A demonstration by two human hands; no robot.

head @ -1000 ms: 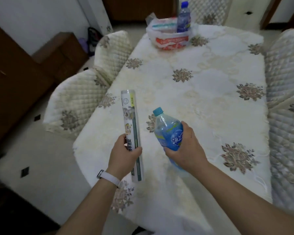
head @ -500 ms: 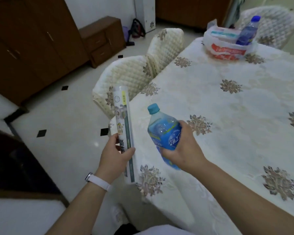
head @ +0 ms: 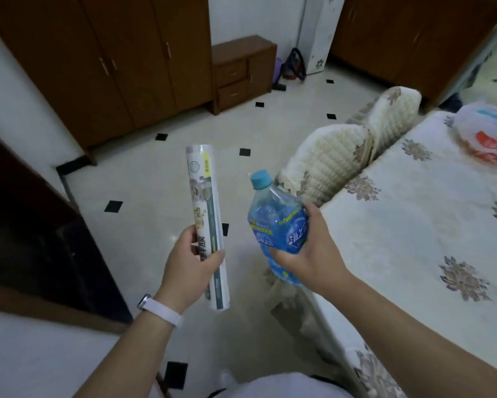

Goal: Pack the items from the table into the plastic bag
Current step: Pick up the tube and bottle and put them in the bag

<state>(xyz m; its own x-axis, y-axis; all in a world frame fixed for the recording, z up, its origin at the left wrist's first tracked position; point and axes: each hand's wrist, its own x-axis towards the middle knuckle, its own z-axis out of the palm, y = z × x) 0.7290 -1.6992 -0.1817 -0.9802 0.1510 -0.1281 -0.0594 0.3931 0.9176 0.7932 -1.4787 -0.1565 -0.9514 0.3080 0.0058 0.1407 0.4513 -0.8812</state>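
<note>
My left hand (head: 188,270) grips the lower part of a long white roll of cling film (head: 207,202), held upright over the floor. A blue-labelled plastic bottle (head: 276,222) with a light blue cap tilts in the grip of my right hand (head: 310,251), just left of the table's edge. The white plastic bag (head: 488,133) with red print lies at the far right on the table (head: 431,214), partly cut off by the frame.
Two quilted cream chairs (head: 327,159) stand against the table's left side. Brown wardrobes (head: 103,61) and a small drawer cabinet (head: 241,70) line the far wall. A dark piece of furniture (head: 26,219) is at my left. Tiled floor lies between them.
My view has swung left, away from the table; the bag has slid to the right edge. Both hands keep their hold on the roll and the bottle, now over the floor.
</note>
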